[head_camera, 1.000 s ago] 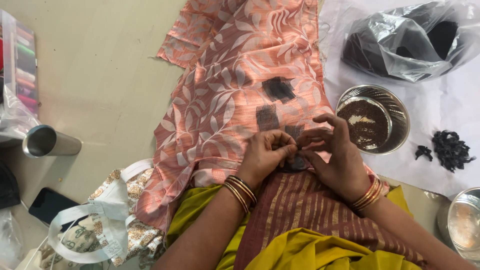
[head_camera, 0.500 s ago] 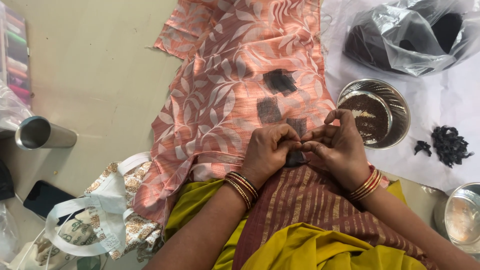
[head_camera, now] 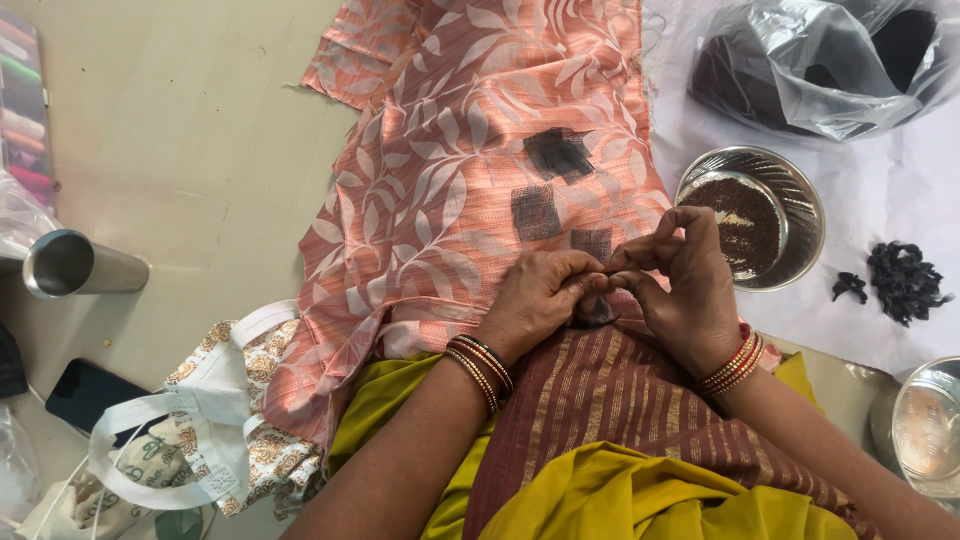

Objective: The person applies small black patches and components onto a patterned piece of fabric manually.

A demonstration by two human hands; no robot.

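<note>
Three dark patches, two hands

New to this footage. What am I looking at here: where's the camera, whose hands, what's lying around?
There is no machine here. One camera sits on a person's head and looks down at their own two bare hands, so the arms enter from the bottom edge.

The left hand and right hand meet fingertip to fingertip over a small dark piece, pinching it; it is too hidden to tell what it is. Both wrists wear bangles.

Under the hands lies a peach leaf-patterned cloth with dark mesh squares on it. To the right stand a steel bowl of dark grains, a loose black clump and a plastic bag. To the left are a steel tumbler lying on its side, a phone and a printed cloth bag.
</note>
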